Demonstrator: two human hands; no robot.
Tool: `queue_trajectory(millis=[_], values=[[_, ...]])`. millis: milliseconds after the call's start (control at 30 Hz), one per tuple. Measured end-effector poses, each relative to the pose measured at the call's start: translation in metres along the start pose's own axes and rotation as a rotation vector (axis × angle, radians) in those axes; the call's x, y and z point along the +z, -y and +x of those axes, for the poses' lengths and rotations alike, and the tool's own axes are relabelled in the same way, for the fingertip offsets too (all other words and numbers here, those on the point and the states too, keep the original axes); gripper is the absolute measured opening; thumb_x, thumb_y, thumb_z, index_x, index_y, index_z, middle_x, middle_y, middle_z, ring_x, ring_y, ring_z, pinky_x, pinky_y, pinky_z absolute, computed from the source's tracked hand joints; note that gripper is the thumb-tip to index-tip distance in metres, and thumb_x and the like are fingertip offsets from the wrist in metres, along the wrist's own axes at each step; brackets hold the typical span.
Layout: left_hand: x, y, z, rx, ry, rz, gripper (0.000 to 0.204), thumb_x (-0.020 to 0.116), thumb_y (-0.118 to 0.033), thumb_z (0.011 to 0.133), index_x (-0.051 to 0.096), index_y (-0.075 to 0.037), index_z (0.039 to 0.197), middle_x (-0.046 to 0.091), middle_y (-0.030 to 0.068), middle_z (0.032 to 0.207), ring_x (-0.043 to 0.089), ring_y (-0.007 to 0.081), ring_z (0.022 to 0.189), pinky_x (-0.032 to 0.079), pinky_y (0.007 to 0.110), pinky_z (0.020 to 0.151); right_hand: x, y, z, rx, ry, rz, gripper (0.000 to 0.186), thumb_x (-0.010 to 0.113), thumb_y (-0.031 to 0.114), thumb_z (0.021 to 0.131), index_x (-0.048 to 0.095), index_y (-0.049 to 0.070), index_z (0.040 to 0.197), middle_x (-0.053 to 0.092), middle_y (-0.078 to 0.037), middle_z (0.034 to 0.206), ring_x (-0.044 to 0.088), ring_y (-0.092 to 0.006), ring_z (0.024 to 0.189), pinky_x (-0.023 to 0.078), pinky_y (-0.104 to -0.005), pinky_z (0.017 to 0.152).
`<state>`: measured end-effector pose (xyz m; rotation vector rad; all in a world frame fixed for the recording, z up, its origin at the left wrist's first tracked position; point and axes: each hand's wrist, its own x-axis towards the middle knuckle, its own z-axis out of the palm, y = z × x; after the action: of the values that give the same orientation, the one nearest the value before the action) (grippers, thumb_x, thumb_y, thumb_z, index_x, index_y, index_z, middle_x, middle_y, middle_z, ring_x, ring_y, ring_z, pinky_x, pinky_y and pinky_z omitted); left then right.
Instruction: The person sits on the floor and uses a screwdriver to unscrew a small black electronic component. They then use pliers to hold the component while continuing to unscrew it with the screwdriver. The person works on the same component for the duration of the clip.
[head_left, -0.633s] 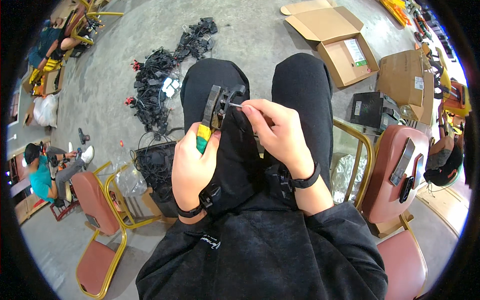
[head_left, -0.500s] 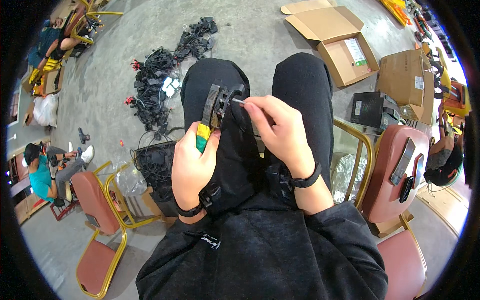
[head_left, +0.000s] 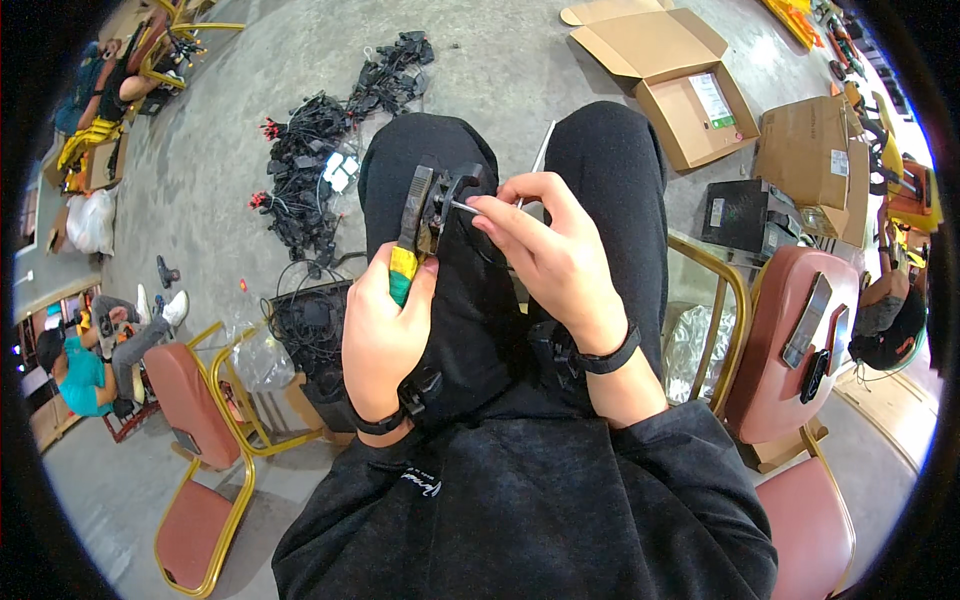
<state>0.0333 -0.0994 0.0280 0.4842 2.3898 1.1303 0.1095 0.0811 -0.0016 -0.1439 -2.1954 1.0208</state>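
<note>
My left hand (head_left: 385, 345), closed low over my left thigh, holds a tool by its yellow-and-green handle (head_left: 402, 263); the tool's long, ridged dark head (head_left: 416, 203) points away from me. Against that head sits a black plastic piece (head_left: 462, 182). My right hand (head_left: 555, 260) pinches a thin metal rod (head_left: 460, 206) whose tip meets the black piece. A long, pale, thin strip (head_left: 543, 147) slants up from behind my right fingers over the right knee; I cannot tell what it is.
Bundles of black cables (head_left: 300, 190) lie on the floor ahead-left. Cardboard boxes (head_left: 800, 150) and a black case (head_left: 728, 215) are at right. Padded chairs (head_left: 190, 400) flank me, one bearing phones (head_left: 805, 320). Co-workers sit at left (head_left: 85, 375), upper left (head_left: 95, 85) and right (head_left: 890, 320).
My right hand has shifted up and slightly left, its index finger more bent, and the pale strip now shows above it. The co-worker at left has leaned forward.
</note>
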Motion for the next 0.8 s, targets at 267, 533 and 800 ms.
queue_trajectory(millis=[267, 533, 800], values=[[0.001, 0.004, -0.001, 0.022, -0.021, 0.052, 0.015, 0.065, -0.012, 0.099, 0.062, 0.002, 0.102, 0.068, 0.0059, 0.081, 0.065, 0.0120, 0.072, 0.052, 0.028, 0.069, 0.000, 0.001, -0.002, 0.036, 0.038, 0.006, 0.021, 0.079, 0.009, 0.082, 0.073, 0.006, 0.102, 0.062, -0.008, 0.088, 0.063, -0.0240, 0.071, 0.053, -0.0346, 0.063], [0.002, 0.003, 0.000, 0.035, -0.008, 0.045, 0.015, 0.065, -0.013, 0.099, 0.062, 0.001, 0.101, 0.068, 0.0056, 0.080, 0.064, 0.0118, 0.071, 0.052, 0.028, 0.068, -0.004, 0.008, -0.002, 0.525, 0.201, 0.356, 0.012, 0.068, 0.013, 0.095, 0.073, 0.005, 0.102, 0.066, -0.009, 0.074, 0.067, -0.0184, 0.064, 0.052, -0.0317, 0.057], [0.000, -0.001, -0.001, 0.047, 0.003, 0.026, 0.013, 0.065, -0.012, 0.099, 0.062, 0.001, 0.100, 0.068, 0.0050, 0.080, 0.064, 0.0116, 0.072, 0.051, 0.028, 0.068, -0.003, 0.006, -0.006, 0.551, 0.122, 0.391, 0.015, 0.064, 0.014, 0.099, 0.072, 0.002, 0.101, 0.065, -0.010, 0.068, 0.066, -0.0184, 0.059, 0.051, -0.0301, 0.056]])
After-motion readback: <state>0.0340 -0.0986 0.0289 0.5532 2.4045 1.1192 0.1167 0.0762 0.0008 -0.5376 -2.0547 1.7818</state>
